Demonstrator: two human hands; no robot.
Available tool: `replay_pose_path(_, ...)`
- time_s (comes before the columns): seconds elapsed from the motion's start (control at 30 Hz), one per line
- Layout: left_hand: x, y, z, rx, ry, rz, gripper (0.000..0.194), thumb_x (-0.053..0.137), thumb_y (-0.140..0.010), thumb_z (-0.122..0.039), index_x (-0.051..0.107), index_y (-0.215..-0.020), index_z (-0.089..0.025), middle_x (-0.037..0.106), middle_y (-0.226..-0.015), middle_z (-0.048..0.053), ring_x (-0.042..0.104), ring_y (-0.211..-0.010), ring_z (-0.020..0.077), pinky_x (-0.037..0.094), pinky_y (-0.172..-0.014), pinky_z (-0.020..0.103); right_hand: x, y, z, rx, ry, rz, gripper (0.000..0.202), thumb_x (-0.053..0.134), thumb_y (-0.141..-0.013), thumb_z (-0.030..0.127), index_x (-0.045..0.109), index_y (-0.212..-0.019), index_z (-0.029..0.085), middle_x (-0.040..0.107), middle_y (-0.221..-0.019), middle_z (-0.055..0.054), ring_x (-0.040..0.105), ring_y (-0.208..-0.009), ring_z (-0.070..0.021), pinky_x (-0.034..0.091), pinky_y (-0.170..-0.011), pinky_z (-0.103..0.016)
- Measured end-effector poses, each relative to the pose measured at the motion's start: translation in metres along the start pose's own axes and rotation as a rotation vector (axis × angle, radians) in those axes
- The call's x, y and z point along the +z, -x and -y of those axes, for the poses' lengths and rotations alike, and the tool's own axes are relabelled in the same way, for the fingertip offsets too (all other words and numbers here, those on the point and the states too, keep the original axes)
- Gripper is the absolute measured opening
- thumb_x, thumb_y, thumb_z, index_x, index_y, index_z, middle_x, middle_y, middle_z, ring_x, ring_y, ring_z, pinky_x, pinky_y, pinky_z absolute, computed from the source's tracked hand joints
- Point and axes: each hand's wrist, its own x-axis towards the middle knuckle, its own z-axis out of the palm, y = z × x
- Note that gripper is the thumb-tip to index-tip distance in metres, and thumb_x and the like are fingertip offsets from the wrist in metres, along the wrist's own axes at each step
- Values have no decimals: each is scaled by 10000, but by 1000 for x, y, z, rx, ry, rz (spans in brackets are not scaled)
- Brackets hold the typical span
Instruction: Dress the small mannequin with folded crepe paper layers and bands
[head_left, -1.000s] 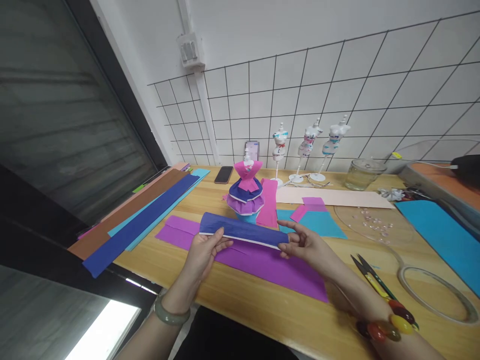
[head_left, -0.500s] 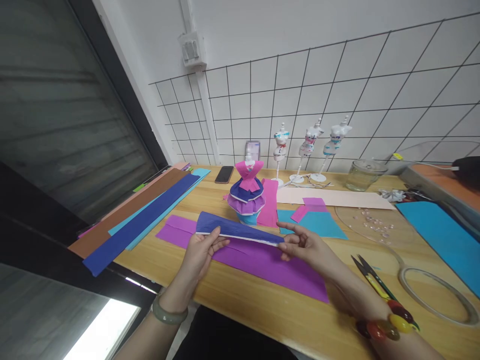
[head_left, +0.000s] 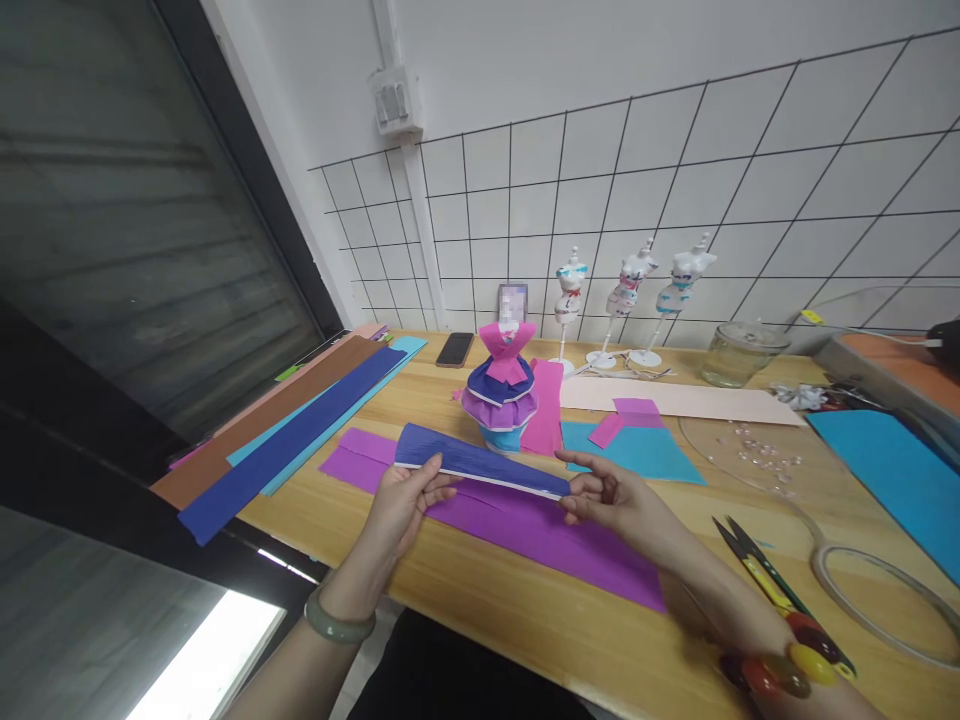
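A dark blue paper strip [head_left: 484,462] with a white lower edge is stretched between my hands above the table. My left hand [head_left: 405,502] pinches its lower edge near the wider left end. At the narrow right end, my right hand [head_left: 611,497] holds it between thumb and fingers, with the index finger extended. Beneath the strip lies purple paper [head_left: 547,540]. Just behind stands a small figure in a layered paper dress [head_left: 501,395], with a pink top and blue, purple and light blue tiers.
Paper strips [head_left: 300,440] lie at the left, near a phone [head_left: 455,349]. Mannequins [head_left: 570,290] and a glass jar [head_left: 741,352] stand at the back. Scissors [head_left: 761,565], a ring-shaped handle [head_left: 885,600] and clear beads [head_left: 765,450] are at the right.
The camera view has shifted slightly, so the background sits a little farther right. Both hands keep hold of the blue strip in nearly the same pose.
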Motion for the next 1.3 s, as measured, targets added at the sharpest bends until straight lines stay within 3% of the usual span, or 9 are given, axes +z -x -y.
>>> replay_pose_path(0.27, -2, 3, 0, -32, 55, -6, 234, 807, -637, -260, 653, -675, -88, 719, -686, 81, 701, -663, 171, 550, -570, 216, -4, 2, 0, 23, 16, 49, 717, 684, -764, 446, 399, -1356, 161, 670, -747, -26, 669, -699, -191, 534, -749, -378)
replay_pose_path(0.4, 2, 7, -3, -45, 122, -2, 234, 808, -633, -236, 614, -633, -106, 692, -616, 46, 688, -618, 150, 548, -561, 209, -7, 2, 1, 111, -96, 79, 697, 628, -803, 501, 410, -1374, 168, 706, -892, -96, 695, -810, -235, 546, -797, -424)
replay_pose_path(0.63, 27, 32, -5, -173, 41, 232, 220, 774, -674, -269, 675, -734, -82, 700, -628, 73, 654, -534, 136, 522, -481, 194, -8, -3, 4, 74, -78, -80, 600, 576, -801, 590, 548, -1251, 195, 656, -1134, -162, 637, -1033, -281, 489, -921, -460)
replay_pose_path(0.73, 42, 45, -3, -247, 12, 374, 240, 768, -675, -304, 691, -754, -91, 690, -597, 65, 638, -497, 130, 505, -449, 184, -3, 0, 4, 14, -140, 35, 601, 559, -808, 600, 538, -1263, 209, 640, -1174, -152, 610, -1080, -260, 434, -977, -443)
replay_pose_path(0.87, 58, 50, 5, -286, -40, 520, 261, 757, -683, -342, 705, -786, -108, 692, -641, 54, 630, -516, 120, 516, -469, 193, 7, 11, 12, 8, -254, 306, 721, 486, -750, 736, 572, -1236, 211, 641, -1164, -141, 605, -1060, -278, 447, -926, -434)
replay_pose_path(0.97, 65, 46, 14, -235, -118, 504, 292, 750, -682, -382, 697, -722, -98, 689, -636, 64, 625, -523, 120, 515, -498, 197, 11, 18, 21, 15, -211, 430, 756, 553, -664, 767, 631, -1156, 199, 681, -1061, -119, 638, -943, -271, 475, -853, -397)
replay_pose_path(1.1, 61, 34, 22, -100, -242, 473, 348, 706, -723, -432, 694, -866, -114, 718, -731, 79, 655, -610, 147, 519, -573, 225, 6, 18, 26, 71, -51, 448, 529, 744, -640, 551, 693, -1023, 190, 709, -935, -65, 647, -828, -218, 493, -764, -312)
replay_pose_path(1.23, 32, 7, 16, 174, -614, 638, 414, 717, -730, -384, 666, -1074, -159, 693, -1074, 95, 626, -1012, 233, 476, -898, 345, -7, 19, 25, 110, -140, 390, 410, 754, -691, 400, 692, -1034, 185, 716, -918, -51, 658, -800, -185, 501, -735, -266)
replay_pose_path(1.3, 11, -13, 9, 377, -915, 562, 526, 740, -710, -373, 611, -1191, -202, 644, -1189, 89, 570, -1103, 246, 406, -982, 376, -13, 21, 24, 128, -234, 383, 462, 760, -686, 382, 669, -1094, 187, 721, -931, -59, 671, -762, -179, 511, -726, -263)
